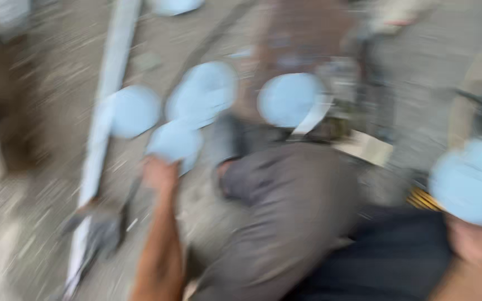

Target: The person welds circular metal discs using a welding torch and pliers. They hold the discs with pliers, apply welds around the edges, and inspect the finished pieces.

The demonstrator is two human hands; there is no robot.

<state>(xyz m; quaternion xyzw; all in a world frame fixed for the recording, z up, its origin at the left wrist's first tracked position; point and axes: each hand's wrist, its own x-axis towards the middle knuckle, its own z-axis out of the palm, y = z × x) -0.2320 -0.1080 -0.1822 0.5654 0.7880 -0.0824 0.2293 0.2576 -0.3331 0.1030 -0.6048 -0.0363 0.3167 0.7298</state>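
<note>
The whole view is smeared by motion. My left hand (160, 174) reaches forward at the end of a bare forearm, its fingers by the lower edge of a pale blue round shape (174, 142). Whether it grips that shape is lost in the blur. My right hand (478, 241) is at the lower right corner, just under another pale blue round shape (470, 179), and its hold is equally unclear. Further pale blue round shapes (202, 92) lie ahead. A bent leg in grey trousers (285, 212) fills the middle.
A long white strip (104, 111) runs from the top down to the lower left over rough grey ground (46, 95). A dark tool-like object (99, 231) lies beside it. A flat pale board (366, 146) and dark clutter sit at right.
</note>
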